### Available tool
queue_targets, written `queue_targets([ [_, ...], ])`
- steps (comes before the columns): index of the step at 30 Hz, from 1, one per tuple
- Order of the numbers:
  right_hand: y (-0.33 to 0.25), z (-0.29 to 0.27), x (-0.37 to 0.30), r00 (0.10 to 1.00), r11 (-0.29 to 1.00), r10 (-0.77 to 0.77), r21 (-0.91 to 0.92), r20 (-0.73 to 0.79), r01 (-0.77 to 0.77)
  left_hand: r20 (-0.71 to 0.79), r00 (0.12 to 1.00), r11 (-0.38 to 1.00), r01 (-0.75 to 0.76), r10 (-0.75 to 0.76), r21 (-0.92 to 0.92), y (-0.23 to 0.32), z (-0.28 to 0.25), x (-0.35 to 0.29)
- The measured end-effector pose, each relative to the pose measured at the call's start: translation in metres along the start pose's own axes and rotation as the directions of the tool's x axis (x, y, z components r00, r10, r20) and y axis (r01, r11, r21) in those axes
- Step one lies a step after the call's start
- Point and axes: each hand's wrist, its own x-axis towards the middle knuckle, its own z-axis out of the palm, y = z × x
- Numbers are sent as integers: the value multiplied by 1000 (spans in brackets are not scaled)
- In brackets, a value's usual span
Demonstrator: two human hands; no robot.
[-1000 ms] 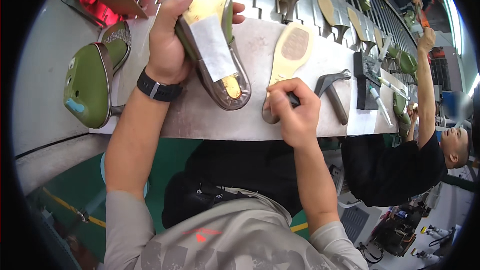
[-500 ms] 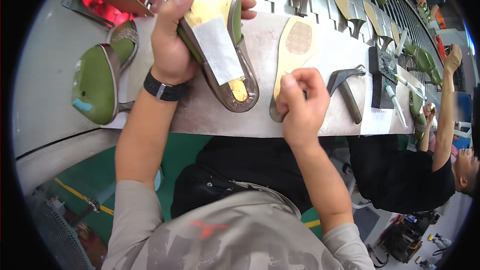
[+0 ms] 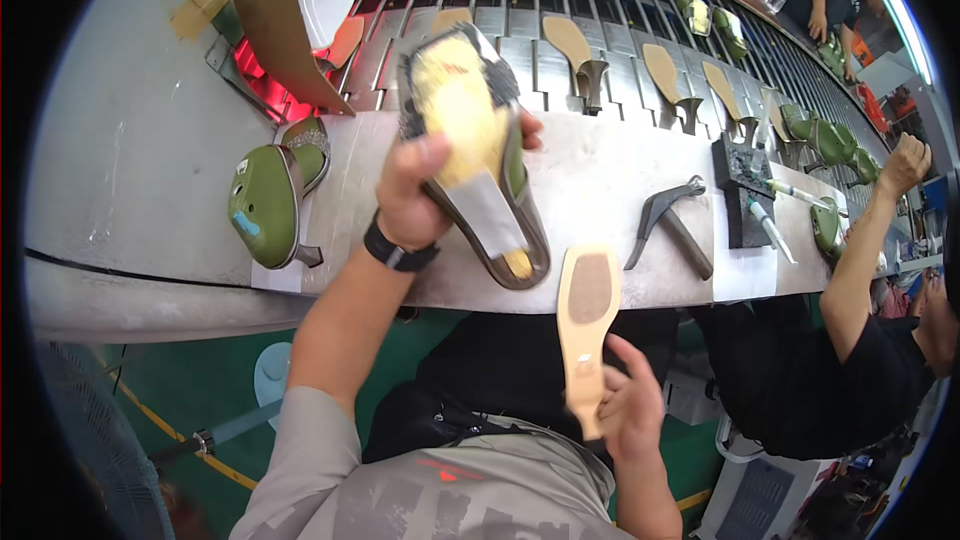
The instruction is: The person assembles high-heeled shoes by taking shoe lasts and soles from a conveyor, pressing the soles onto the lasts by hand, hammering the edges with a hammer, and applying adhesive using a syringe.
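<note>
My left hand (image 3: 415,185) is closed round a green shoe (image 3: 515,165), turned bottom up over the bench. Its underside is yellowish and rough, with a white strip (image 3: 478,215) along the middle and a brown edge. In my right hand (image 3: 632,402) is a tan shoe sole (image 3: 583,340) with a brownish patch on its wide end. The sole stands upright past the bench's front edge, narrow end at my fingers. Whether a heel is attached behind it is hidden. Close by on the bench lies a hammer (image 3: 685,235).
Another green heeled shoe (image 3: 265,205) stands at the left, near a red-glowing box (image 3: 265,80). Syringes (image 3: 770,230) rest on a black block (image 3: 740,180) at the right. Heeled soles (image 3: 570,45) line the roller conveyor (image 3: 510,30) behind. A co-worker (image 3: 800,370) sits at the right.
My right hand has lifted the sole off the bench and drawn it toward me past the front edge. The left hand still holds the shoe; the whole view has shifted.
</note>
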Motion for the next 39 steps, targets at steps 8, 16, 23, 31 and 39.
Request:
queue_targets([
  [8,-11,14,35,970,910,-188,-344,154,231,20,998,991,69,-67,-117,30,46,-1],
  [16,-63,128,45,882,817,-148,-447,448,364,101,986,990,124,-130,66,42,82,-22],
  [23,-61,138,50,939,889,-102,-394,328,234,138,971,970,211,-194,-123,51,89,-33],
  [31,-57,132,50,868,767,-244,-462,432,446,233,969,985,44,-83,167,41,87,-43],
  [39,-54,129,49,869,789,-251,-431,426,439,248,967,982,14,-62,190,39,88,-44],
])
